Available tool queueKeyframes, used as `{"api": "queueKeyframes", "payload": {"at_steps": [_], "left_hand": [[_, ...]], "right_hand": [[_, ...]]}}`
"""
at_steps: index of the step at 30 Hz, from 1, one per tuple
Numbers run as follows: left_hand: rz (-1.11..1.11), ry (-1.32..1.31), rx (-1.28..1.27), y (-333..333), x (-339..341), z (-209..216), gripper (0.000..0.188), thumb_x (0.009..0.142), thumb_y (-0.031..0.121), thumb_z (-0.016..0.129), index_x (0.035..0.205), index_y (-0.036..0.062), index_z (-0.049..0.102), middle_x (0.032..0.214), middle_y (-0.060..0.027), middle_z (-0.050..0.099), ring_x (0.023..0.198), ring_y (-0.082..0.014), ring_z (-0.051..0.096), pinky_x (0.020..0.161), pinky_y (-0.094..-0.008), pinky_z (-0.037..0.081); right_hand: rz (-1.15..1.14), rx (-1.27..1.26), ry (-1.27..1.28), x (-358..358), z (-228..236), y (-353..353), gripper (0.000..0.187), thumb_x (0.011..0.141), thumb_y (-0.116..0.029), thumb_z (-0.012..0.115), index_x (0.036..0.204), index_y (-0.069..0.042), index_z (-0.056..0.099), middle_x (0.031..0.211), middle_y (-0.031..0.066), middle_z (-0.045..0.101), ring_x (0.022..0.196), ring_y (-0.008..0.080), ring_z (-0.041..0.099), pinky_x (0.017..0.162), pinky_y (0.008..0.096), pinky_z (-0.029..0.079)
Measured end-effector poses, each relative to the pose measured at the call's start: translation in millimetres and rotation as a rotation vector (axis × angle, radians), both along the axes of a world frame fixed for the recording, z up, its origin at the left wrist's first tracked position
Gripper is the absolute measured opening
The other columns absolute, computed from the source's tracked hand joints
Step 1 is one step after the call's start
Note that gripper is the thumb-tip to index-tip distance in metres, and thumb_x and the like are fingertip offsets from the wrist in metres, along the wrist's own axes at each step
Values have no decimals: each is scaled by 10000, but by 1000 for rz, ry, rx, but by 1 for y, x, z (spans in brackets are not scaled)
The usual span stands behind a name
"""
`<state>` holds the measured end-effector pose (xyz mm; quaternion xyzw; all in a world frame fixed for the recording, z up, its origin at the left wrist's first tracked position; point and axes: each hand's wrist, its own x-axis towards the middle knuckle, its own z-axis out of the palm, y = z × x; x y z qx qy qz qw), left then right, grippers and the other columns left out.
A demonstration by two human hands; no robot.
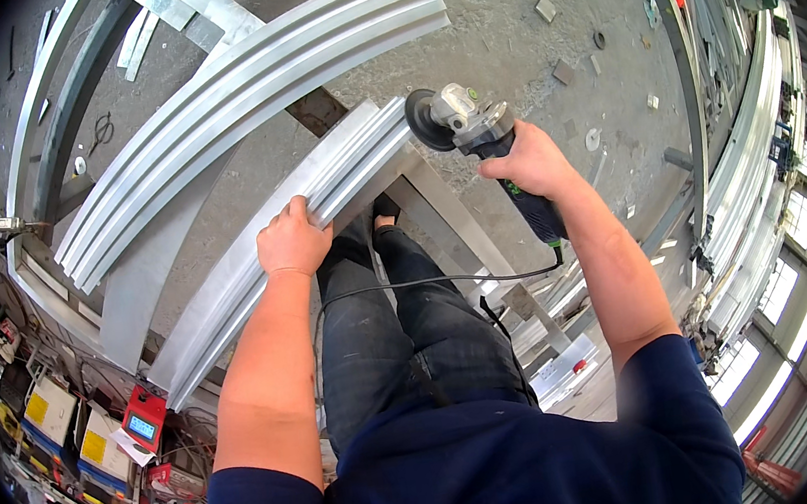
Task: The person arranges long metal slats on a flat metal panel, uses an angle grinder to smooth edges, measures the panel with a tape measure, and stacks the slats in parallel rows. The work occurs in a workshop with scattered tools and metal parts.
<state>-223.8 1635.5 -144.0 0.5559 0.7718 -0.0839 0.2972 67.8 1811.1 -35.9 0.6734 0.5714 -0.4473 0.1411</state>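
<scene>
In the head view, I stretch both bare forearms forward from the lower edge. My left arm runs nearly straight up and a little inward, knuckles uppermost, and my left grip [293, 237] rests on a ribbed metal profile [353, 165], fingers bent over it; the fingertips are hidden, so I cannot tell whether it is clamped. My right forearm slants up and inward, and my right grip [535, 161] is closed around an angle grinder [484, 126], thumb laid across its body and pointing left. The grinder's disc [425, 120] stands at the profile's right end; I cannot tell if they touch. The profile lies slantwise above a metal frame [449, 214], its right end near the frame's upper corner. A dark cable [407, 284] loops from the grinder across my legs [371, 357]. Beyond lies a wider, curved ribbed piece [250, 110].
</scene>
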Motion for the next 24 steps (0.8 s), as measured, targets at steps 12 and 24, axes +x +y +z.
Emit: {"api": "queueKeyframes", "payload": {"at_steps": [12,24], "left_hand": [[-2,7,22,-2,1,0,401,723,369,761,968,122,562,888,-86,705,832,-284,697,711,-417,549],[-7,8,-4,-1,2,1,428,721,375,768,1002,125,563,924,-79,707,857,-274,696,726,-417,548]], "right_hand": [[-18,1,-39,6,-3,3,513,611,-282,780,997,31,652,890,164,694,841,272,679,782,361,521],[-45,-36,-41,15,-8,4,504,610,-280,773,992,26,653,881,168,692,827,274,677,768,361,517]]}}
